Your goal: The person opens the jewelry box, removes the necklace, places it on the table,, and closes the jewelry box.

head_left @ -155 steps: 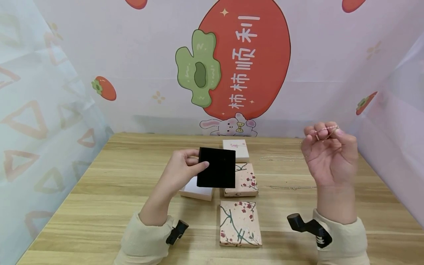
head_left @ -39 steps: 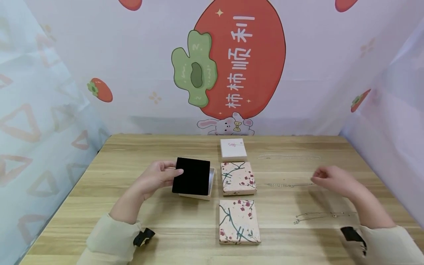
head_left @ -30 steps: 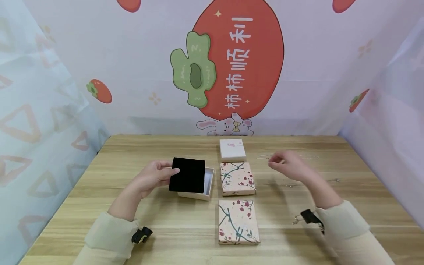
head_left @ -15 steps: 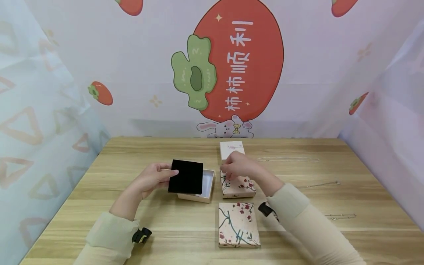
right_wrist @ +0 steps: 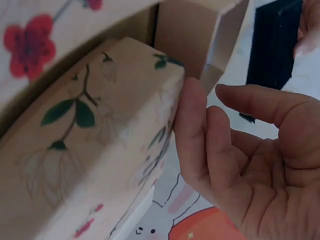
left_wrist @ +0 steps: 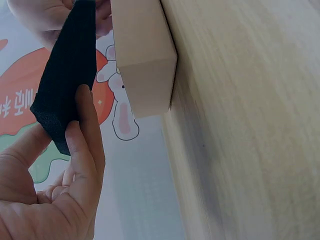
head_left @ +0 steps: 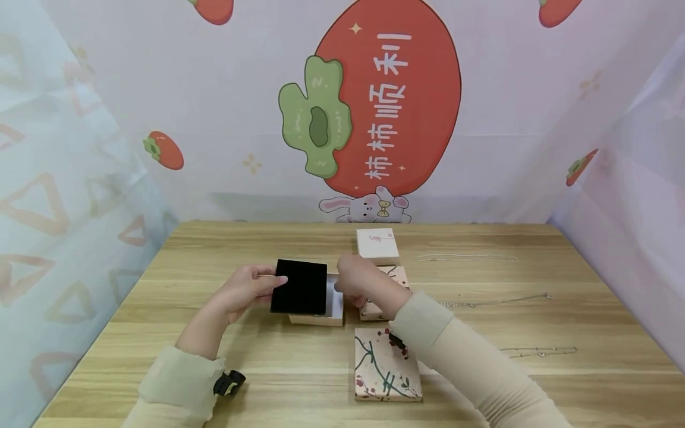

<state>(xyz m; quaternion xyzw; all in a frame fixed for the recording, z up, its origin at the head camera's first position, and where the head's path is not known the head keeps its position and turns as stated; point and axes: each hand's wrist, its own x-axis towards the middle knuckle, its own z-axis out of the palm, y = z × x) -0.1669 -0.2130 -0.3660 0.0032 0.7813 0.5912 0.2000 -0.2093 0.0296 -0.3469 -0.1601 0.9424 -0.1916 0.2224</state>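
My left hand point(head_left: 247, 291) pinches a square black foam pad point(head_left: 301, 288) by its left edge, thumb on top and fingers beneath. The pad is tilted above a small open box point(head_left: 317, 320) with a white inside, covering much of it. In the left wrist view the foam's thickness point(left_wrist: 67, 80) shows beside the box's plain outer wall point(left_wrist: 145, 60). My right hand point(head_left: 360, 279) is at the open box's right side, overlapping a flower-patterned box point(head_left: 371, 311). Its fingers are loosely bent with nothing between them in the right wrist view, fingertips point(right_wrist: 192, 100) right at the patterned box's corner.
Another flower-patterned box point(head_left: 382, 371) lies nearer, under the right forearm's edge. A white box point(head_left: 377, 244) stands farther back. On the table's right side lie a thin chain point(head_left: 465, 258), a necklace point(head_left: 468, 305) and a beaded chain point(head_left: 541, 353). Printed cloth hangs behind.
The chain once in my right hand now lies on the table. That hand has swung left, across to the boxes. The left hand has lowered the foam pad and brought it left.
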